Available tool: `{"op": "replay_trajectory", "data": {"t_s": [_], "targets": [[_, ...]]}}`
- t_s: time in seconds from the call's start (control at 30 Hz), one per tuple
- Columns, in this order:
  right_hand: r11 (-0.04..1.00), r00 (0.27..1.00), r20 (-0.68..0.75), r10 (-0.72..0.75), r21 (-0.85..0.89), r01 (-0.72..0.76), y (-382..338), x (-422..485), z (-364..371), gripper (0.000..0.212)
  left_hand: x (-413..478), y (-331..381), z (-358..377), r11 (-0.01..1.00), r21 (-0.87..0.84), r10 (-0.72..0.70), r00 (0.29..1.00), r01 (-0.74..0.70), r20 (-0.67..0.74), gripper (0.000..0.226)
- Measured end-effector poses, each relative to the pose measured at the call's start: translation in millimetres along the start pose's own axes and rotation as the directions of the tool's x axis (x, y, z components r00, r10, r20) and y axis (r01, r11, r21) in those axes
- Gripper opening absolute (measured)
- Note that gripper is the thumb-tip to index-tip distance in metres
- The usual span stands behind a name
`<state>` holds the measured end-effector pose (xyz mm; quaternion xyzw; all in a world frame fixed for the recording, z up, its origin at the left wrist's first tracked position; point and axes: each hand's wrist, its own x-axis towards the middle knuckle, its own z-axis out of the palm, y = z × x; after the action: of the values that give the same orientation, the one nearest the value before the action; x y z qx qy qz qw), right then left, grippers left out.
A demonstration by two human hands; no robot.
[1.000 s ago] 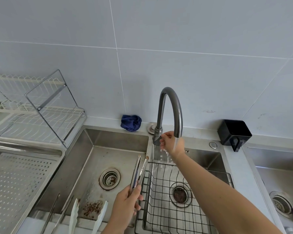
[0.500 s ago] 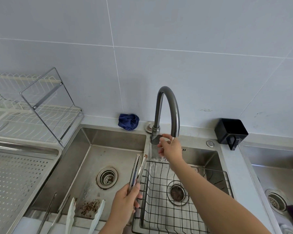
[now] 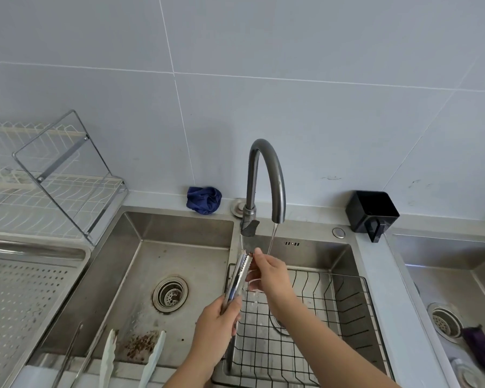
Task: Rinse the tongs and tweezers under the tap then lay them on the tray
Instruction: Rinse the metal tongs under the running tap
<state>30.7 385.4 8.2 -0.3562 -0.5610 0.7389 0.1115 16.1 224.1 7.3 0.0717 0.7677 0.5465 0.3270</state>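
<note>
Head view, over a double steel sink. Left hand [image 3: 218, 327]: fingers and thumb wrapped round the handle end of the steel tongs [image 3: 237, 275]. Tongs' arms are squeezed together, polished metal with scalloped edges, angled up and away over the divider between the basins. Right hand [image 3: 270, 273]: fingers bent in against the tongs' upper end, one fingertip [image 3: 257, 251] at the toothed tips; lower fingers blurred, grip looks like a pinch. A thin clear stream drops from the tap [image 3: 266, 177], a dark grey gooseneck, and lands just right of the tips, by the right hand.

Under the hands, right basin: black wire basket [image 3: 333, 317], square grid. Left basin [image 3: 129, 275]: brushed steel, round strainer drain [image 3: 170, 294], brown crumbly debris [image 3: 140, 345] on the floor. Against its near edge lean pale tongs [image 3: 107, 357] with flat leaf-shaped arms and, to their left, long tweezers [image 3: 67, 357], thin steel.

Far left: perforated tray [image 3: 17, 303], steel, dotted with holes. Behind it, white wire dish rack [image 3: 53, 191]. By the wall: crumpled blue cloth [image 3: 204, 199], boxy black holder [image 3: 371, 210].
</note>
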Motion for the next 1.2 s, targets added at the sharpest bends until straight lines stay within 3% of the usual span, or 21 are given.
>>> {"op": "replay_trajectory", "data": {"t_s": [0.17, 0.3, 0.6, 0.77, 0.9, 1.07, 1.2], "targets": [[0.993, 0.995, -0.087, -0.051, -0.113, 0.041, -3, 2, 7, 0.040, 1, -1, 2, 0.993, 0.074, 0.088, 0.996, -0.087, -0.009, 0.011], [0.983, 0.995, -0.090, -0.052, -0.179, 0.036, 2, 0, 4, 0.025, 1, -3, 3, 0.986, 0.126, 0.115, 0.993, -0.110, -0.031, 0.013], [0.994, 0.999, -0.035, -0.042, -0.098, 0.039, 3, -8, -2, 0.036, 1, 7, 7, 0.999, 0.048, 0.015, 0.999, -0.018, 0.052, 0.022], [0.972, 0.995, -0.008, -0.098, -0.214, 0.094, 2, -6, -2, 0.026, 3, 9, 7, 1.000, 0.015, 0.023, 0.998, -0.024, 0.050, 0.019], [0.986, 0.997, 0.046, -0.064, -0.149, 0.070, 1, -6, 2, 0.028, 0, 8, 6, 0.998, -0.065, 0.001, 0.998, 0.003, 0.056, 0.016], [0.994, 1.000, 0.018, -0.023, -0.105, 0.025, -1, -3, 4, 0.040, 1, 4, 0, 1.000, 0.022, 0.020, 0.999, -0.021, 0.045, 0.021], [0.995, 1.000, 0.009, -0.002, -0.098, 0.003, 1, 1, 3, 0.032, 3, 3, 2, 0.997, 0.068, 0.026, 0.999, -0.028, 0.032, 0.023]]}}
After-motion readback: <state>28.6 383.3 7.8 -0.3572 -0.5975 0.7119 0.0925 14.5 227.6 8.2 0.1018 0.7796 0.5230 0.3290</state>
